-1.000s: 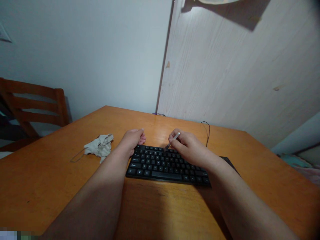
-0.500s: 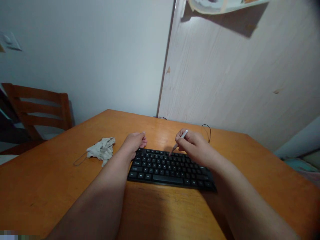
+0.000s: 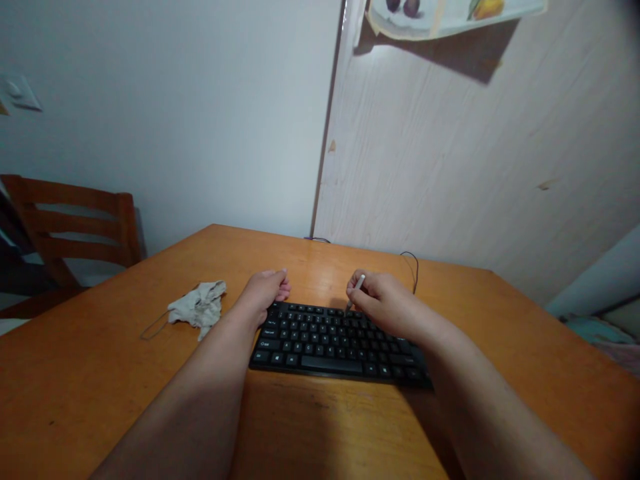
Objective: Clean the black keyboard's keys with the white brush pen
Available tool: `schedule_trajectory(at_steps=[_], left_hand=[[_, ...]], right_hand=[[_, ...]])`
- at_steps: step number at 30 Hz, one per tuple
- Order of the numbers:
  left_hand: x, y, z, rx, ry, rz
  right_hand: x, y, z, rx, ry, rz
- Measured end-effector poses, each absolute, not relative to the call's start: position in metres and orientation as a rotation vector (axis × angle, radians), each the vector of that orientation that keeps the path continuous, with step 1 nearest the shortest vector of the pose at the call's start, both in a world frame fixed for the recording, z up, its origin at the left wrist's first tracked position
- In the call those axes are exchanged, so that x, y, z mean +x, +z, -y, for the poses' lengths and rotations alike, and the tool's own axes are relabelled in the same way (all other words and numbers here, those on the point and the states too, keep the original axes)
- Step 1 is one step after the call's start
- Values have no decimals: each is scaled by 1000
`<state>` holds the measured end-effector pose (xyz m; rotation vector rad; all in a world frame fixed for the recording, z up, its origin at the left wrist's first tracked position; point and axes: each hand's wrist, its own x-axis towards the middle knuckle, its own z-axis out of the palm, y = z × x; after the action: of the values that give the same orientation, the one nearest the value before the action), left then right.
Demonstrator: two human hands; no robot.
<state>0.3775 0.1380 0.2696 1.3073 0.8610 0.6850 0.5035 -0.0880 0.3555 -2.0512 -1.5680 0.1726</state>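
Observation:
A black keyboard [image 3: 330, 337] lies on the orange wooden table [image 3: 100, 373] in front of me. My left hand [image 3: 264, 291] rests curled on the keyboard's far left corner, fingers bent over its edge. My right hand [image 3: 385, 301] is closed in a pinch round a thin white stick [image 3: 355, 290] with a dark tip. The tip points down at the top row of keys, near the keyboard's middle.
A crumpled grey cloth [image 3: 199, 307] with a thin loop lies left of the keyboard. A black cable [image 3: 413, 267] runs from the keyboard toward the wall. A wooden chair [image 3: 70, 227] stands at the table's left. A light wood panel [image 3: 450, 147] rises behind the table.
The stick's tip has shifted along the top key row, left to right, then back toward the far edge. My left hand has kept its place. The view has tilted up slightly.

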Motion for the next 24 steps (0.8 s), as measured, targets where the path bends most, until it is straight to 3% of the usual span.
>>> schedule_trajectory(at_steps=[24], left_hand=[[380,270,-139,1316,689,-883]], right_hand=[[487,383,108,-2053,450,1786]])
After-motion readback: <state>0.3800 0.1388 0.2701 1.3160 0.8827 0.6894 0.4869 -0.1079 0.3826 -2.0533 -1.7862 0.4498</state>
